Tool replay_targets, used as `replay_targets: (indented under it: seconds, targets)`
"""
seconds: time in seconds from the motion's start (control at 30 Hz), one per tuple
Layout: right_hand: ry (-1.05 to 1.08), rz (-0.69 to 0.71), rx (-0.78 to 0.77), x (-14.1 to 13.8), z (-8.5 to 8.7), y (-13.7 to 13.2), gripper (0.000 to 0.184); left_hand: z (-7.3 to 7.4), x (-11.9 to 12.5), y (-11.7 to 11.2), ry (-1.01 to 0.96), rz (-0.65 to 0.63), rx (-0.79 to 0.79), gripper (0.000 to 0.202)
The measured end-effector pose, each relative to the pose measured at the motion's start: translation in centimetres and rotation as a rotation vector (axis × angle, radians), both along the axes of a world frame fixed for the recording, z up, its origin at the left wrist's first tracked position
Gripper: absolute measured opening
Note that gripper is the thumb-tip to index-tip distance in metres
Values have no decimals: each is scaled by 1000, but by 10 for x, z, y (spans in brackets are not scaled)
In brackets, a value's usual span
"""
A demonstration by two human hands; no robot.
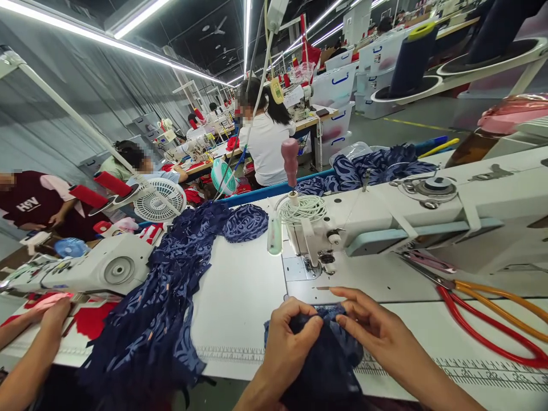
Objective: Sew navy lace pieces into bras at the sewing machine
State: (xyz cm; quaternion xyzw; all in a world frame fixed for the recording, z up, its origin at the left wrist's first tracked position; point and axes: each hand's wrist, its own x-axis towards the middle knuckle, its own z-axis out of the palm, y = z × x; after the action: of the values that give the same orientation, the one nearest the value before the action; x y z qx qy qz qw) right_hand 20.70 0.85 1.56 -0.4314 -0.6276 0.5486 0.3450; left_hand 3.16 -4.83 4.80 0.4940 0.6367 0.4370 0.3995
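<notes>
At the front edge of the sewing table, my left hand is closed, pinching a dark navy fabric piece between thumb and fingers. On the fabric's other side, my right hand grips its upper edge, thumb against fingers. Its index finger reaches forward, beside a thin brownish strip whose kind I cannot make out. The cloth hangs over the table edge, and part of it shows a lighter blue pattern. Just beyond my hands are the needle and presser foot of a white sewing machine, apart from the fabric.
Scissors with red and orange handles lie at the right. A patterned navy fabric pile covers the table's left, beside a folded bundle. A co-worker's hands work red cloth at another machine. A printed ruler lines the front edge.
</notes>
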Motion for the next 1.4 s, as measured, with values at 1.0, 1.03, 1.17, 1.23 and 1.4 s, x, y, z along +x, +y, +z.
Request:
replay_targets:
  seconds: [1.0,1.03,1.17,1.23,1.4]
  targets:
    - [-49,184,-82,-1,6,-7,32,-6,-6,2,-140,-166,-138,16]
    - [-71,168,-42,-2,5,-9,30,-8,-6,2,-157,-161,-130,16]
    - [-141,159,119,-12,6,-15,26,-13,-10,-2,-232,-144,-93,24]
    - [-143,175,169,-22,9,-17,24,-12,-17,-10,-168,-120,-120,24]
    - [19,333,-33,-56,28,-22,17,24,-51,-38,496,-170,129,13]
